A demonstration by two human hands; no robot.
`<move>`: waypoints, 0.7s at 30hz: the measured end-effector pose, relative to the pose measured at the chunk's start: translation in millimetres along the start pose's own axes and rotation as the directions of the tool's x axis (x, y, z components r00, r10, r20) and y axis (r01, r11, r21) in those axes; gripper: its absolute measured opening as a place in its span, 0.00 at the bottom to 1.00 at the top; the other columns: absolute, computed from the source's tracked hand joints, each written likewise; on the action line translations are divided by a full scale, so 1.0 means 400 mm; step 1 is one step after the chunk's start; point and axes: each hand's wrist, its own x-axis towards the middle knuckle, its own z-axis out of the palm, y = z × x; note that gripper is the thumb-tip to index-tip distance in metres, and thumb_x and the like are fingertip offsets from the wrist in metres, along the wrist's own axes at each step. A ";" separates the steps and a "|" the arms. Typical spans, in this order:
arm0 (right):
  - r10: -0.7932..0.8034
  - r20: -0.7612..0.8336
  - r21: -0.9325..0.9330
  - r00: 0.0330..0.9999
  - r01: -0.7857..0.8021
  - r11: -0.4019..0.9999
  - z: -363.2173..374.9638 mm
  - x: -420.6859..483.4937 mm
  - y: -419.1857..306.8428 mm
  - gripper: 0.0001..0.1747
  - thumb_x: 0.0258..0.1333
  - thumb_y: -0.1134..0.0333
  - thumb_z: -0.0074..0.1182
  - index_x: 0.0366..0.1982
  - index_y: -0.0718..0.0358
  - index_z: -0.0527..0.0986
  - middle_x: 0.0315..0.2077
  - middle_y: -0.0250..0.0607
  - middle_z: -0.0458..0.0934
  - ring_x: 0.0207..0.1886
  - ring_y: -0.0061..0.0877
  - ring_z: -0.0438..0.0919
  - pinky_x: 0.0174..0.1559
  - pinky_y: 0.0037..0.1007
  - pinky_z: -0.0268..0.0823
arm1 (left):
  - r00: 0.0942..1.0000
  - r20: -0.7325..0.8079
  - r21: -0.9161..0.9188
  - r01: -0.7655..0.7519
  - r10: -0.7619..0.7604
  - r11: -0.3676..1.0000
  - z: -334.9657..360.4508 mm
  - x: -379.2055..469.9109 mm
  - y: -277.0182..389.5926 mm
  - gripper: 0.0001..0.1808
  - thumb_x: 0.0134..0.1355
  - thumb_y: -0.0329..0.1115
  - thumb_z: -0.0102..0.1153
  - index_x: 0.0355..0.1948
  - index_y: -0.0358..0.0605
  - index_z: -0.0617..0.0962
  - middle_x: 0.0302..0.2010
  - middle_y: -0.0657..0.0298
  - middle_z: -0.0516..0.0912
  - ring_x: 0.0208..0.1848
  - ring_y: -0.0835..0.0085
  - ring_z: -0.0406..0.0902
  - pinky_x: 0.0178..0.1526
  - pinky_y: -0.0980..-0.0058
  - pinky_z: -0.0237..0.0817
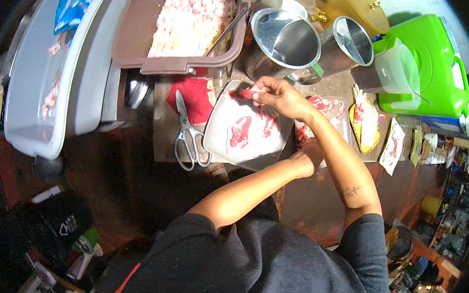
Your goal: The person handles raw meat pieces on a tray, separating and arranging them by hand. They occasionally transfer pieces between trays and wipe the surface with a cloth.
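My right hand (274, 95) pinches a piece of raw red meat (243, 93) above the upper part of a white tray (216, 138). More raw meat slices (240, 131) lie on that tray. My forearms cross, and my left hand (312, 153) is in shadow beside the tray, by a second, light tray (345, 129) that bears raw meat; its fingers are hard to make out. Kitchen scissors (184, 127) lie left of the white tray, partly over a red piece of material (200, 108). Skewered meat (359, 111) rests on a yellow dish (364, 146) to the right.
A brown plastic tub (174, 66) holds stacked pale pink pieces. Metal containers (262, 65) (338, 59), a clear plastic jug (400, 69) and a green jerrycan (430, 59) stand at the back. A long white bin (31, 128) is at left; a printed paper (392, 148) lies right.
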 end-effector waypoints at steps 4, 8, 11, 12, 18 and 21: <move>0.169 -0.075 0.087 0.983 -0.163 0.983 -0.011 -0.060 -0.012 0.10 0.59 0.63 0.53 0.36 0.62 0.74 0.26 0.28 0.76 0.27 0.12 0.71 0.29 0.17 0.63 | 0.989 -0.039 0.225 -0.129 0.141 0.966 -0.007 -0.050 -0.035 0.24 0.53 0.25 0.52 0.54 0.38 0.69 0.55 0.46 0.70 0.58 0.54 0.67 0.58 0.63 0.60; 0.187 -0.127 0.380 0.974 -0.127 0.916 0.035 -0.143 -0.012 0.12 0.60 0.64 0.51 0.41 0.63 0.74 0.32 0.32 0.78 0.32 0.15 0.75 0.33 0.18 0.68 | 0.787 0.079 -0.925 0.286 -0.612 0.249 -0.193 -0.244 -0.030 0.16 0.61 0.44 0.53 0.46 0.46 0.76 0.44 0.59 0.79 0.46 0.68 0.76 0.50 0.65 0.67; 0.185 -0.045 0.550 0.982 -0.130 0.825 0.097 -0.202 0.024 0.13 0.61 0.67 0.49 0.45 0.64 0.73 0.36 0.35 0.79 0.36 0.17 0.77 0.36 0.19 0.71 | 0.855 0.049 -0.997 0.014 -0.516 -0.073 -0.244 -0.309 -0.047 0.31 0.61 0.58 0.47 0.53 0.42 0.70 0.51 0.56 0.75 0.56 0.65 0.70 0.57 0.60 0.61; 0.172 -0.015 0.593 0.985 -0.129 0.795 0.113 -0.215 0.038 0.13 0.61 0.67 0.49 0.46 0.64 0.73 0.37 0.35 0.79 0.37 0.17 0.78 0.37 0.19 0.71 | 0.856 0.028 -0.996 -0.018 -0.517 -0.083 -0.239 -0.325 -0.051 0.26 0.62 0.53 0.48 0.52 0.43 0.70 0.51 0.56 0.75 0.55 0.65 0.71 0.56 0.61 0.63; 0.365 -0.118 0.537 0.923 -0.250 0.806 0.210 -0.293 0.164 0.08 0.57 0.67 0.55 0.38 0.60 0.76 0.27 0.25 0.77 0.28 0.11 0.72 0.28 0.14 0.64 | 0.725 -0.111 -0.975 0.051 -0.680 0.215 -0.217 -0.409 -0.073 0.09 0.59 0.29 0.57 0.42 0.46 0.73 0.40 0.64 0.78 0.41 0.74 0.78 0.45 0.73 0.70; 0.402 -0.209 0.477 0.891 -0.266 0.838 0.256 -0.299 0.186 0.06 0.53 0.68 0.59 0.33 0.59 0.76 0.25 0.23 0.75 0.28 0.10 0.70 0.30 0.15 0.62 | 0.692 -0.210 -0.943 0.043 -0.691 0.330 -0.221 -0.412 -0.074 0.08 0.59 0.26 0.56 0.40 0.45 0.73 0.38 0.65 0.77 0.39 0.77 0.77 0.42 0.77 0.71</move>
